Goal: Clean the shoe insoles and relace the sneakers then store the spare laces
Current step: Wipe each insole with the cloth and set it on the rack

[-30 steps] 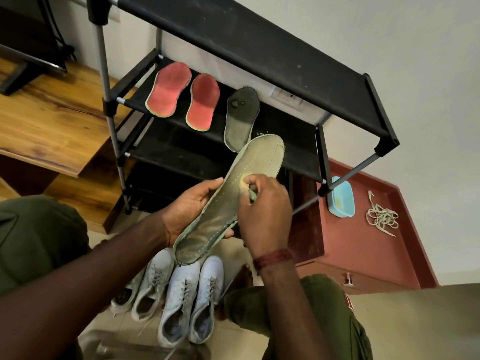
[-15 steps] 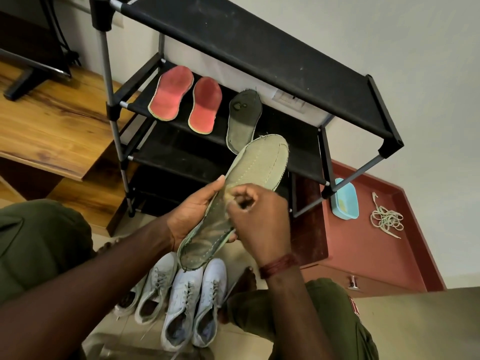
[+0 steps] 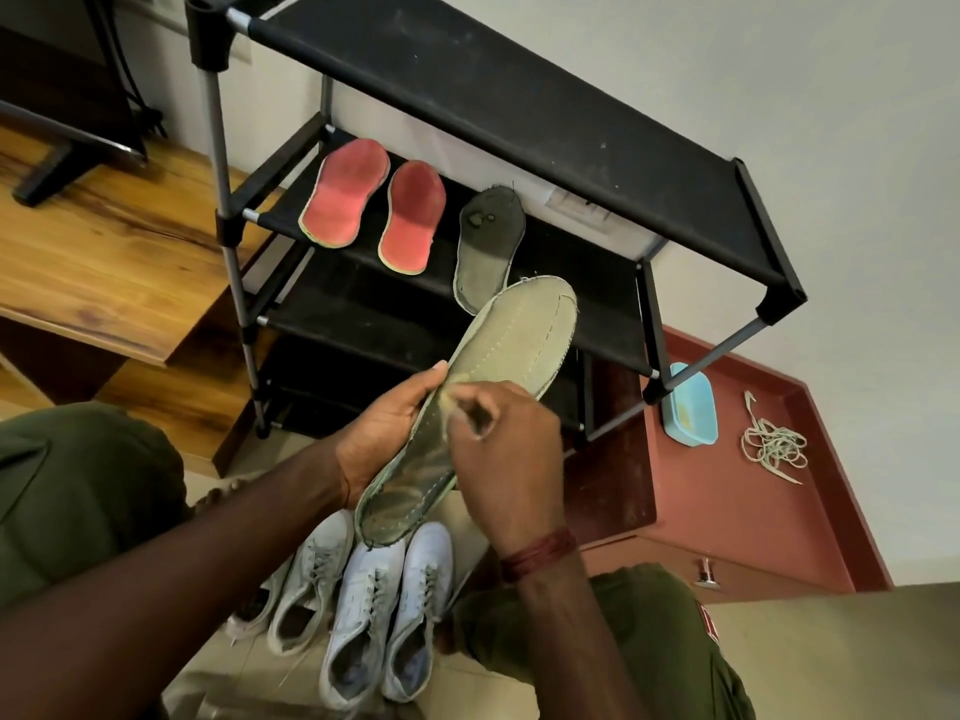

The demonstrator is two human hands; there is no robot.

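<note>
Item: green insole (image 3: 514, 335), judged light, thin and floppy; best held mid-edge. Left hand (image 3: 384, 433) gripped its left edge; right hand (image 3: 509, 449) had fingers bunched on top, pinching what, unclear.

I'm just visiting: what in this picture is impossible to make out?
Head view: the pale scrap pinched by the right hand against the grey-green fabric insole; curled fingers cover most of it.
Head view: the leftmost white lace-up sneaker; the left forearm hides most of it.
Head view: what lies in the light blue plastic tub; too small, and a leg of the black shoe rack crosses it.
</note>
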